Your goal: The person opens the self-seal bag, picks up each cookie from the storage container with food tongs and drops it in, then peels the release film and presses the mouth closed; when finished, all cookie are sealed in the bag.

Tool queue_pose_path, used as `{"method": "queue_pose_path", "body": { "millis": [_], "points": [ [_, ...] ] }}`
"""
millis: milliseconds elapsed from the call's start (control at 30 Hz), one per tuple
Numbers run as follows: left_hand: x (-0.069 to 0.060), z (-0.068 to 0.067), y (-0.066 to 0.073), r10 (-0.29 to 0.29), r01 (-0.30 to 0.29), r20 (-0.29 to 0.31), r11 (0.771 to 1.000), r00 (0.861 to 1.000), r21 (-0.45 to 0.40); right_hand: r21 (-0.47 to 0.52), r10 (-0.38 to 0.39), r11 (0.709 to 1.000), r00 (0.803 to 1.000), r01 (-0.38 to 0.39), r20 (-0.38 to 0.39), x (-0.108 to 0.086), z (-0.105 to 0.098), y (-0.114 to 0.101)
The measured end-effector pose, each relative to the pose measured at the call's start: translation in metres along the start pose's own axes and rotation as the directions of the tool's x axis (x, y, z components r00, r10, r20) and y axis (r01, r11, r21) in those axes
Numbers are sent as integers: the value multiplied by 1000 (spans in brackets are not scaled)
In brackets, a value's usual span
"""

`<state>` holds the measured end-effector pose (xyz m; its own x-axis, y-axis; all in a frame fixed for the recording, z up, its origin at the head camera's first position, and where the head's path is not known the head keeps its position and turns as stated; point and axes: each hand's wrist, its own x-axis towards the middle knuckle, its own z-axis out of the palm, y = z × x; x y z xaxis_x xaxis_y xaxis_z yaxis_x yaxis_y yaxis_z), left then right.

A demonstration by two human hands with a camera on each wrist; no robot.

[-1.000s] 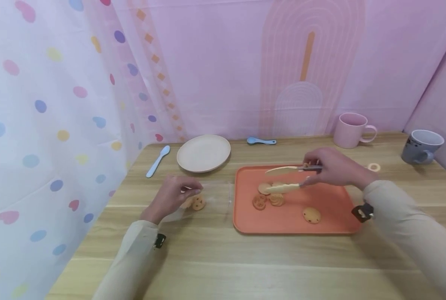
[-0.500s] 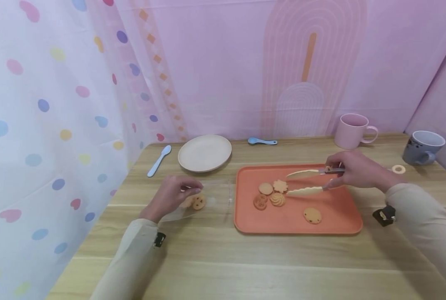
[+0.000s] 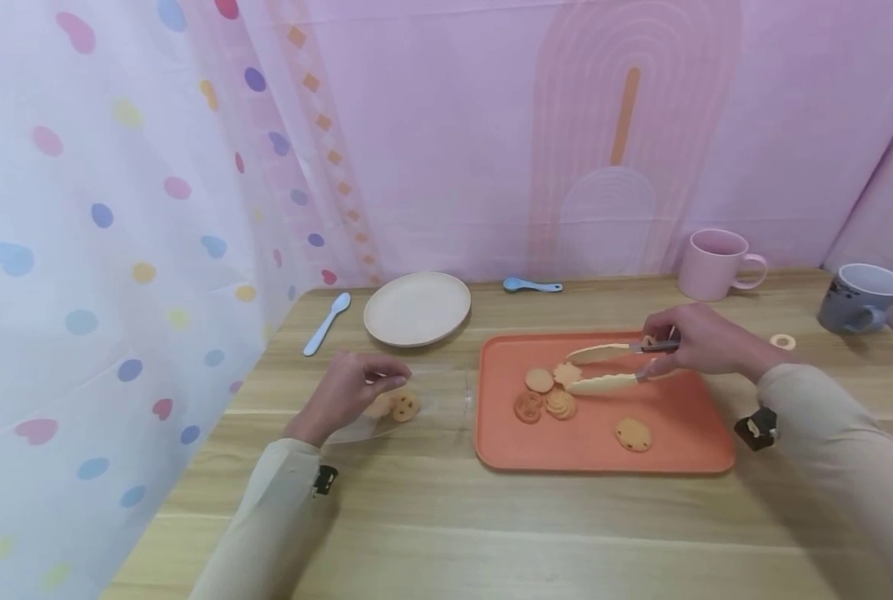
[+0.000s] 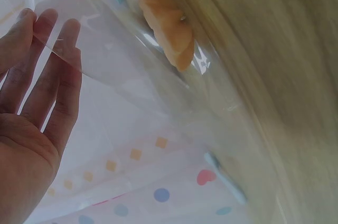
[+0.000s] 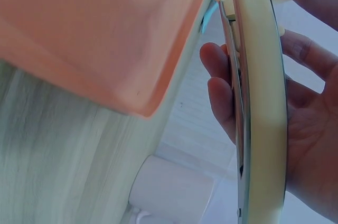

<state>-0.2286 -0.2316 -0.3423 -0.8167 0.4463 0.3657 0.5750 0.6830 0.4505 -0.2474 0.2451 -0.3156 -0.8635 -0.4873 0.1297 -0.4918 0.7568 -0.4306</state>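
Observation:
My left hand (image 3: 348, 393) pinches the edge of a clear plastic bag (image 3: 446, 410) lying left of the orange tray (image 3: 551, 462). Inside the bag are a round cookie with holes (image 3: 406, 407) and a paler one partly behind my fingers. In the left wrist view, thumb and fingertips meet at the film. My right hand (image 3: 704, 342) grips tongs (image 3: 608, 384) with cream-coloured tips, spread apart over the tray. Their tips reach a flower-shaped cookie (image 3: 566, 374); whether they touch it I cannot tell. Beside it lie a plain round cookie (image 3: 539, 381), a swirl cookie (image 3: 560, 405) and a pretzel-like cookie (image 3: 528, 407).
An oval cookie with dark bits (image 3: 633, 435) lies apart on the tray. Behind are a beige plate (image 3: 418, 308), a light-blue spoon (image 3: 328, 323) and a small blue spoon (image 3: 532, 286). A pink mug (image 3: 710, 268) and a grey mug (image 3: 859, 300) stand at the right.
The tongs first moved right, off the cookie group, uncovering the flower-shaped cookie, then came slightly back left to it. My left hand has kept its pinch on the bag.

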Motion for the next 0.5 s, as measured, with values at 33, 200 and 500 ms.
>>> {"method": "queue_pose_path", "body": {
  "millis": [33, 200, 500],
  "points": [
    [-1, 0, 0, 0, 0, 0, 1000, 1000, -3, 2, -4, 1000, 1000, 4, 0, 0, 1, 0],
    [-2, 0, 0, 0, 0, -7, 1000, 1000, -15, -4, -13, 1000, 1000, 13, -11, -1, 4, -1],
    [-4, 2, -1, 17, -17, -27, 999, 999, -33, 0, -43, 999, 997, 43, -68, -2, 1, -11]
  ]
}}
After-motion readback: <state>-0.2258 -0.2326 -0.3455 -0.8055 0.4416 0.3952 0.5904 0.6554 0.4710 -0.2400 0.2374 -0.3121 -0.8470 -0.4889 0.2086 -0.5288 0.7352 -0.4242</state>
